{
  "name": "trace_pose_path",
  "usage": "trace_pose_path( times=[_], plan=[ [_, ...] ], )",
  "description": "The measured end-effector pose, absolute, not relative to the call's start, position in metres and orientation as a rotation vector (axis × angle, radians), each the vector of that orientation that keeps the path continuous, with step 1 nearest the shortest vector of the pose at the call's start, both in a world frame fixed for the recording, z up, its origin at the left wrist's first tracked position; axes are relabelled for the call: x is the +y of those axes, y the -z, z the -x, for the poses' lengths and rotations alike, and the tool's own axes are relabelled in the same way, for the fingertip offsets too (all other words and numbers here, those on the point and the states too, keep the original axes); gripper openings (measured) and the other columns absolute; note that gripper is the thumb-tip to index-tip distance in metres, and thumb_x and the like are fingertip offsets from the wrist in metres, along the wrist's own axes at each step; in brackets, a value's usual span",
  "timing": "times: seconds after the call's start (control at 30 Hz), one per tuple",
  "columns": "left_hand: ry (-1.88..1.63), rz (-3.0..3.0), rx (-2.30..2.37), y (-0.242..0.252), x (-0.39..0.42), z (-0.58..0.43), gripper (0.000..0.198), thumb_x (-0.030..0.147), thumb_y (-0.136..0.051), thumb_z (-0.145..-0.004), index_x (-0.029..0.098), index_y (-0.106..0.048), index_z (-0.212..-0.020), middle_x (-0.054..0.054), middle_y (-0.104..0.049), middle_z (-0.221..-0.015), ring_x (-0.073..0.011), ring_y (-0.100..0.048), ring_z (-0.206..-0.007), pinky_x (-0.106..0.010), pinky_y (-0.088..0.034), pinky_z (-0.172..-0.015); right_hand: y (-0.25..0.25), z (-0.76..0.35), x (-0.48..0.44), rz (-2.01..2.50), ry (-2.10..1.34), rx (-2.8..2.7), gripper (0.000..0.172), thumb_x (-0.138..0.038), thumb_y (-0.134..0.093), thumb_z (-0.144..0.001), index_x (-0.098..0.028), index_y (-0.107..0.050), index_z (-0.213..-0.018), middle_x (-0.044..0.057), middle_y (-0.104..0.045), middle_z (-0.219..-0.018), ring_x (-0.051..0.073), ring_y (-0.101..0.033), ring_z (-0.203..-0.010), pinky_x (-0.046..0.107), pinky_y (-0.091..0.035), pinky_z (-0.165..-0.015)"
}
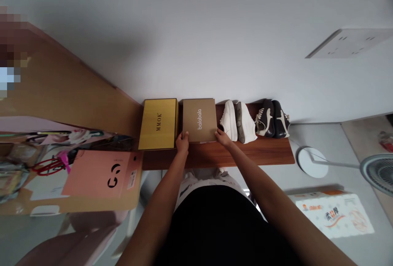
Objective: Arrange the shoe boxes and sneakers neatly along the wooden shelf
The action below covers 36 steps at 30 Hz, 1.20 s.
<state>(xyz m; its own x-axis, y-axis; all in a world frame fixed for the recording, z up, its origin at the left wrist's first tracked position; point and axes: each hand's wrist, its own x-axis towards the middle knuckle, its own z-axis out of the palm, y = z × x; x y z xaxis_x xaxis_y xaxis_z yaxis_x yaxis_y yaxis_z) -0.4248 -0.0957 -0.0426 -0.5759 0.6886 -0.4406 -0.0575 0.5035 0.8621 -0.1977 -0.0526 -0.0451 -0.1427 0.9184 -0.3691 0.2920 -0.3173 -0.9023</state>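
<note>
A brown shoebox (pixel 199 120) printed "balabala" lies on a reddish wooden shelf (pixel 245 154) against the wall. My left hand (pixel 182 143) grips its near left corner, and my right hand (pixel 222 138) grips the near right corner. Left of it, close to my left hand, lies a yellow box (pixel 158 124) marked "MMOK". Just beyond my right hand stands a pair of white sneakers (pixel 238 121), one leaning on its side. Farther right is a pair of dark shoes (pixel 272 119) with cream details.
On the left, a desk (pixel 129 202) holds a pink box (pixel 95 173), red cables and clutter. A pink chair (pixel 80 237) stands below it. To the right are a fan (pixel 379 171), its round white base (pixel 311 162) and a tissue pack (pixel 337 214). A socket plate (pixel 350 44) is on the wall.
</note>
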Motion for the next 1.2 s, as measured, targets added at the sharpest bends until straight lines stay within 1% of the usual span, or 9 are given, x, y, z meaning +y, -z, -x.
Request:
trace_pose_path(
  times=[0.13,0.27,0.37,0.47,0.67,0.87,0.97,1.07,1.2],
  plan=[
    [-1.102,-0.568,1.948,0.039,-0.092,0.426,0.042,0.038,-0.067,-0.090,0.015,-0.071,-0.126,-0.017,-0.074,-0.125,-0.0283,-0.069,-0.120,-0.041,-0.050,-0.108,0.040,0.201,-0.051,1.604,-1.481,-1.348,0.059,-0.056,-0.063,-0.087,-0.022,-0.066,-0.135,0.006,-0.076,-0.118,0.026,-0.062,-0.125,0.049,-0.041,-0.115],
    [-1.024,-0.686,2.097,0.025,-0.092,0.422,0.050,0.036,-0.069,-0.089,0.012,-0.065,-0.132,-0.023,-0.064,-0.140,-0.0330,-0.058,-0.136,-0.043,-0.039,-0.118,0.034,0.199,-0.056,1.679,-1.426,-1.327,0.055,-0.056,-0.068,-0.084,-0.023,-0.071,-0.128,0.009,-0.074,-0.124,0.029,-0.060,-0.131,0.049,-0.039,-0.118],
    [-1.084,-0.934,2.148,0.008,-0.097,0.409,0.058,0.036,-0.067,-0.089,0.012,-0.056,-0.141,-0.024,-0.051,-0.154,-0.0327,-0.042,-0.149,-0.045,-0.027,-0.126,0.029,0.182,-0.063,1.714,-1.379,-1.253,0.054,-0.057,-0.068,-0.083,-0.022,-0.074,-0.123,0.012,-0.074,-0.124,0.030,-0.065,-0.126,0.049,-0.042,-0.116],
    [-1.156,-1.228,1.981,-0.008,-0.105,0.380,0.057,0.034,-0.067,-0.089,0.017,-0.055,-0.142,-0.019,-0.048,-0.157,-0.0311,-0.033,-0.154,-0.046,-0.019,-0.129,0.024,0.148,-0.073,1.692,-1.354,-1.214,0.054,-0.058,-0.064,-0.085,-0.020,-0.074,-0.121,0.012,-0.077,-0.117,0.028,-0.071,-0.112,0.049,-0.050,-0.108],
    [-0.932,-1.445,1.474,-0.006,-0.119,0.293,0.051,0.030,-0.065,-0.089,0.020,-0.060,-0.138,-0.017,-0.057,-0.147,-0.0313,-0.047,-0.144,-0.047,-0.027,-0.127,0.018,0.057,-0.096,1.845,-1.160,-1.201,0.045,-0.049,-0.061,-0.087,-0.019,-0.074,-0.116,0.012,-0.078,-0.112,0.030,-0.071,-0.109,0.050,-0.051,-0.105],
    [-0.786,-1.261,1.672,0.033,-0.101,0.235,0.079,0.025,-0.076,-0.078,0.009,-0.044,-0.149,-0.027,-0.038,-0.160,-0.0363,-0.032,-0.154,-0.050,-0.019,-0.128,0.033,0.008,-0.094,2.015,-0.952,-1.265,0.056,-0.040,-0.070,-0.078,-0.013,-0.067,-0.127,0.019,-0.069,-0.129,0.034,-0.061,-0.126,0.050,-0.045,-0.112],
    [-0.705,-1.157,1.775,0.046,-0.085,0.226,0.089,0.025,-0.080,-0.076,0.004,-0.038,-0.151,-0.032,-0.034,-0.161,-0.0381,-0.031,-0.154,-0.049,-0.022,-0.127,0.048,-0.001,-0.084,1.989,-0.977,-1.370,0.061,-0.036,-0.076,-0.072,-0.014,-0.066,-0.128,0.017,-0.068,-0.129,0.034,-0.060,-0.127,0.051,-0.044,-0.113],
    [-0.634,-1.129,1.816,0.053,-0.076,0.223,0.088,0.025,-0.084,-0.073,0.007,-0.042,-0.148,-0.030,-0.045,-0.155,-0.0367,-0.041,-0.148,-0.046,-0.032,-0.121,0.060,-0.005,-0.074,1.985,-1.042,-1.462,0.064,-0.034,-0.080,-0.069,-0.018,-0.066,-0.130,0.013,-0.070,-0.128,0.032,-0.062,-0.124,0.048,-0.047,-0.110],
    [-0.427,-1.192,1.880,0.057,-0.073,0.222,0.065,0.030,-0.085,-0.075,0.011,-0.055,-0.129,-0.024,-0.062,-0.137,-0.0330,-0.060,-0.129,-0.042,-0.046,-0.106,0.068,-0.011,-0.064,2.032,-1.157,-1.568,0.063,-0.032,-0.082,-0.069,-0.020,-0.064,-0.128,0.009,-0.073,-0.118,0.026,-0.069,-0.106,0.038,-0.053,-0.098]
  ],
)
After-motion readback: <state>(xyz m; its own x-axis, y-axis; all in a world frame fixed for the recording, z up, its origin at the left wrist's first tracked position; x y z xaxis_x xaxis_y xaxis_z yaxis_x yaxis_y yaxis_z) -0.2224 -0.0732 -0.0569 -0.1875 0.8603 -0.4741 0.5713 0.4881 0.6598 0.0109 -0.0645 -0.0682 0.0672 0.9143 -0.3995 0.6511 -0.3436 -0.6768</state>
